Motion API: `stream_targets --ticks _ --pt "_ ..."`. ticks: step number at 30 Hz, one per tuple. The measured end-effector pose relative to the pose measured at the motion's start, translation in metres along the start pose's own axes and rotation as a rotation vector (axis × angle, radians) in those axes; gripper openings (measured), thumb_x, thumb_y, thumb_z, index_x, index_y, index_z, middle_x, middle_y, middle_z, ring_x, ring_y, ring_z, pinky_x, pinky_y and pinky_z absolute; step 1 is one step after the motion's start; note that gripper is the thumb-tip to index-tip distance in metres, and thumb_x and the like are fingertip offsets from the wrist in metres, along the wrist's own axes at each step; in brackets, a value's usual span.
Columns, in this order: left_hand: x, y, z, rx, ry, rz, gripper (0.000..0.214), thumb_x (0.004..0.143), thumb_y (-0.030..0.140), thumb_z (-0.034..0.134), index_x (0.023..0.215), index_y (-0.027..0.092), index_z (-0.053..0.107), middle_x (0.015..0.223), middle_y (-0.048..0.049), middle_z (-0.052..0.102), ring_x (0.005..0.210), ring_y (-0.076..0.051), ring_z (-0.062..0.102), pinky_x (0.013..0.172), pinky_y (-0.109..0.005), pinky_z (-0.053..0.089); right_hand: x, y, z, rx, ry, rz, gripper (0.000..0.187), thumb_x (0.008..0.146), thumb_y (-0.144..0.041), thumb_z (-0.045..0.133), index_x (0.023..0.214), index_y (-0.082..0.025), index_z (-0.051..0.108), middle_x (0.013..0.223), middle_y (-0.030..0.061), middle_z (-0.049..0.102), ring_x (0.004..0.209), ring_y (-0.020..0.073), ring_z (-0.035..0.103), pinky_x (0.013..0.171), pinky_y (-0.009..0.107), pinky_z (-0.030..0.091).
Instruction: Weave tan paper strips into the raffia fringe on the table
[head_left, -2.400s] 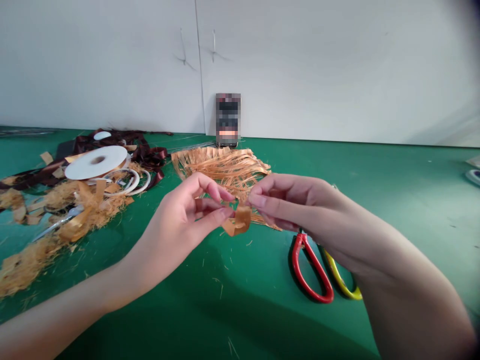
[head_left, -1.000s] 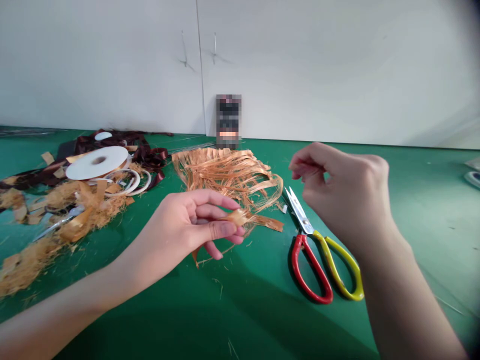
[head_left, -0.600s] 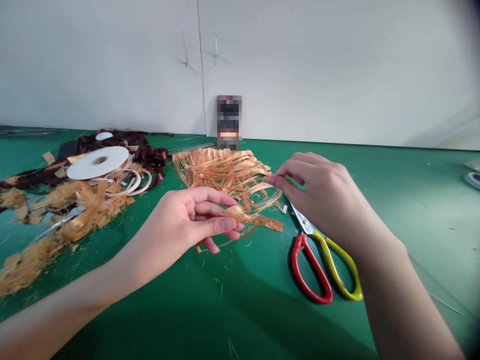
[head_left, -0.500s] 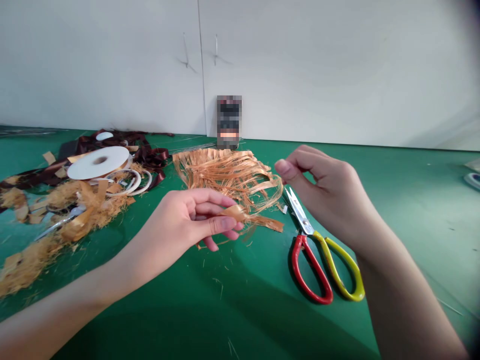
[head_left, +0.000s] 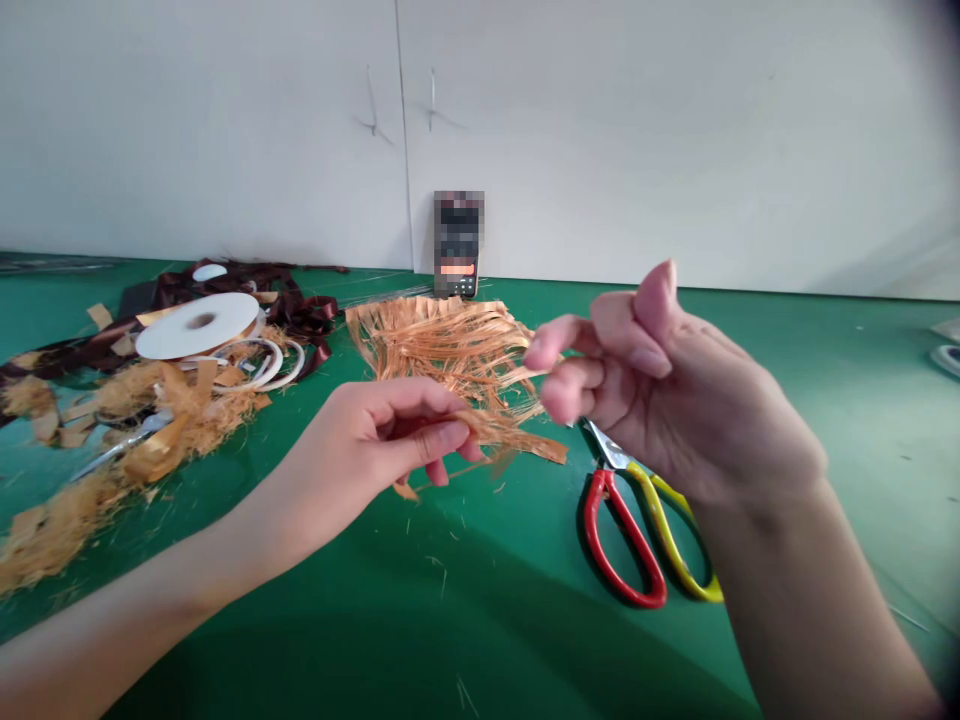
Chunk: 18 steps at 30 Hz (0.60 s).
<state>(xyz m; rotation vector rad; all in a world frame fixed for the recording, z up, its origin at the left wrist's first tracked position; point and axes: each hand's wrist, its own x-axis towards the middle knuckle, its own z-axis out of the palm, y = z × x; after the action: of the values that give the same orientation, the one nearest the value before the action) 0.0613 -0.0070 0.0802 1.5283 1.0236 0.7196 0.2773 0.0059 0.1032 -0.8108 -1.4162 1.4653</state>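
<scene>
My left hand [head_left: 382, 435] pinches a small bit of tan raffia ribbon [head_left: 480, 428] between thumb and fingers, and much of that bit is hidden in the grip. It sits at the near edge of a fringed bundle of orange-tan raffia strands [head_left: 442, 350] lying on the mat. My right hand [head_left: 637, 385] hangs in the air to the right, thumb raised apart from curled fingers, with nothing visible in it. Below it lie large scissors [head_left: 626, 540] with red and yellow handles, their blades partly hidden by that hand.
On the left lie a white ribbon spool [head_left: 196, 326], dark brown ribbon [head_left: 300, 318], white ribbon loops [head_left: 259, 365], raffia scraps [head_left: 45, 530] and small scissors [head_left: 124, 445]. A pixelated upright object [head_left: 457, 243] stands against white cabinet doors [head_left: 600, 130] behind the green mat [head_left: 480, 640].
My right hand has turned and risen, its thumb now pointing up and covering the scissor blades. My left hand has shifted slightly, closing more over the raffia bit.
</scene>
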Motion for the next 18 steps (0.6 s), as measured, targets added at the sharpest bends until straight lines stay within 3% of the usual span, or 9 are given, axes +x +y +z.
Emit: stream_targets --ticks 2,5,8,11,14,18 --pt "0.0 0.0 -0.001 0.008 0.005 0.007 0.01 0.087 0.025 0.061 0.08 0.024 0.068 0.075 0.0079 0.07 0.053 -0.002 0.054 0.051 -0.01 0.043 -0.002 0.0 0.001 -0.101 0.029 0.004 0.043 0.092 -0.053 0.046 0.062 -0.023 0.051 0.069 -0.0012 0.062 0.054 0.0118 0.061 0.05 0.027 0.048" --pt "-0.001 0.001 -0.001 0.041 0.025 0.024 0.013 0.088 0.028 0.059 0.08 0.025 0.068 0.074 0.0083 0.069 0.049 -0.001 0.047 0.047 -0.01 0.039 -0.005 0.001 0.003 -0.319 0.06 -0.022 0.029 0.089 -0.046 0.056 0.074 -0.023 0.063 0.063 -0.0012 0.057 0.056 0.0109 0.054 0.047 0.024 0.041" --pt "-0.002 0.003 -0.001 0.07 0.04 0.046 0.014 0.088 0.029 0.059 0.078 0.025 0.068 0.074 0.0072 0.068 0.066 -0.004 0.057 0.061 -0.011 0.044 -0.008 0.001 0.005 -0.535 0.033 -0.01 0.017 0.074 -0.036 0.075 0.079 -0.021 0.068 0.067 -0.0023 0.057 0.051 0.007 0.041 0.042 0.023 0.032" --pt "-0.002 0.004 -0.001 0.049 0.038 0.046 0.013 0.088 0.029 0.059 0.081 0.026 0.069 0.075 0.0069 0.069 0.075 -0.007 0.062 0.071 -0.014 0.047 -0.008 -0.001 0.004 -0.657 -0.021 0.017 0.016 0.071 -0.032 0.078 0.071 -0.02 0.068 0.053 -0.0058 0.045 0.047 0.0067 0.031 0.04 0.023 0.024" --pt "-0.001 0.005 0.0 0.028 0.05 0.025 0.012 0.088 0.03 0.06 0.081 0.026 0.069 0.074 0.0061 0.069 0.073 -0.009 0.062 0.071 -0.016 0.049 -0.008 -0.004 0.0 -0.653 -0.067 0.054 0.026 0.077 -0.036 0.072 0.059 -0.019 0.063 0.05 -0.0055 0.04 0.047 0.0073 0.028 0.04 0.024 0.021" --pt "-0.002 0.005 0.001 0.029 0.059 0.003 0.012 0.086 0.03 0.062 0.079 0.025 0.069 0.073 0.005 0.07 0.071 -0.009 0.062 0.069 -0.017 0.049 -0.008 -0.006 -0.006 -0.445 -0.075 -0.014 0.025 0.081 -0.039 0.068 0.062 -0.022 0.066 0.054 -0.0042 0.048 0.049 0.0088 0.035 0.044 0.025 0.028"
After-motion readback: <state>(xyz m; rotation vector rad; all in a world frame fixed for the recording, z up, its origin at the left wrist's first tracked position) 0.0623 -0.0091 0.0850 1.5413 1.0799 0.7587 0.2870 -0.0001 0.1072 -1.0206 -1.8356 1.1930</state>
